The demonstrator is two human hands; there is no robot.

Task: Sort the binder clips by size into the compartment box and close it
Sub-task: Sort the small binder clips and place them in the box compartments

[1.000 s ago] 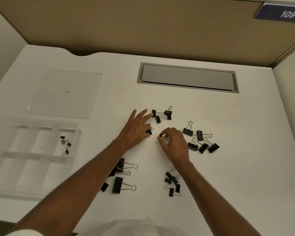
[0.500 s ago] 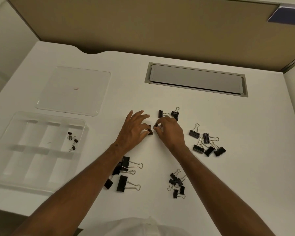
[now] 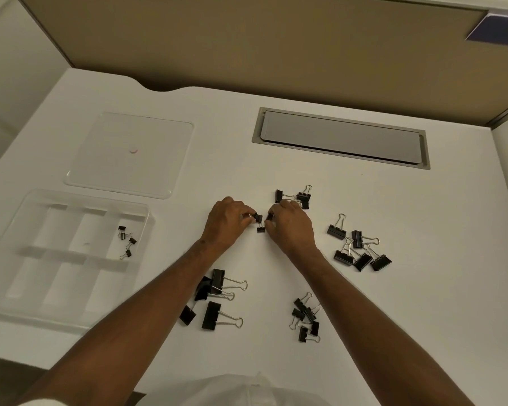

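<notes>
**Sorting barely begun: most clips loose on the desk**

While the left hand [image 3: 228, 222] pinched one tiny clip [image 3: 258, 218], the right hand [image 3: 289, 227] pinched another [image 3: 270, 216]; a third [image 3: 260, 229] lay between. The compartment box [image 3: 18, 288] held only a few tiny clips [image 3: 126, 240] in one far-right cell. Four clusters remained on the desk [image 3: 423, 288]; the lid [image 3: 129, 155] lay off.

head-worn view, down over desk [image 3: 393, 288]

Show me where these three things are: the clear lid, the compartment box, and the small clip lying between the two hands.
clear lid [image 3: 106, 159]: head view, on its flat top, left of centre.
compartment box [image 3: 148, 212]: head view, on its far right corner rim.
small clip [image 3: 260, 229]: head view, on its black body.
</notes>
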